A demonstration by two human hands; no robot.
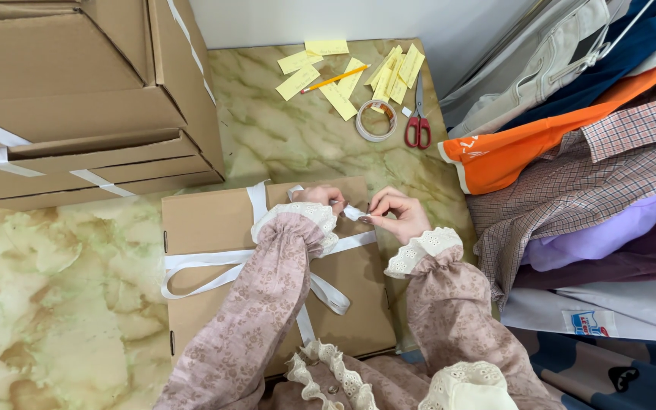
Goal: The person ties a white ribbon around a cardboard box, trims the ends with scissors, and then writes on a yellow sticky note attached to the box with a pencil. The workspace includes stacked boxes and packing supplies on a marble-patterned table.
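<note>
Both the left hand and the right hand pinch the white ribbon between fingertips, over the far edge of the flat cardboard box. Beyond that box lie red-handled scissors, a tape roll and yellow paper slips; stacked cartons stand to the box's left.

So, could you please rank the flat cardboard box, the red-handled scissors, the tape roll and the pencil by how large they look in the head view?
1. Flat cardboard box, by far.
2. Red-handled scissors.
3. Pencil, slightly shorter and much thinner.
4. Tape roll.
The last three lie farther from the camera.
</note>
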